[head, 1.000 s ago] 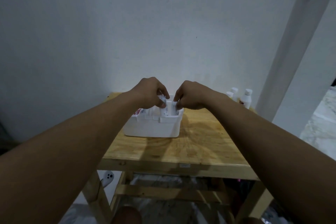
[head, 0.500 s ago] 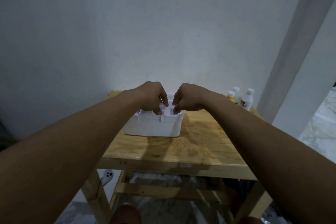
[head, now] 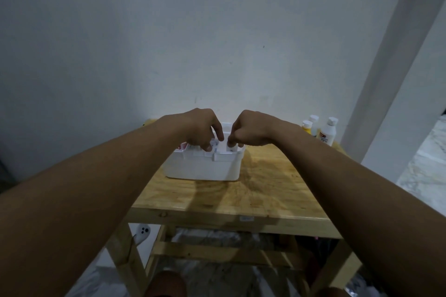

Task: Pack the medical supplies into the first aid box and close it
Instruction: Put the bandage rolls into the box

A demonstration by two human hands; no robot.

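Both hands are over the white first aid box, which sits open toward the far end of the wooden table, close to the wall. The left hand curls down into the box's right half, fingers pinched on a small white packet with tiny print on it, standing upright just inside the front rim. The right hand is bunched right beside it, fingertips closed on a second white piece in the box's right corner; it looks like another packet, though it's too small to be sure. Something red and white peeks out at the box's left end. Well to the right of the box, three bottles stand together at the table's far corner.
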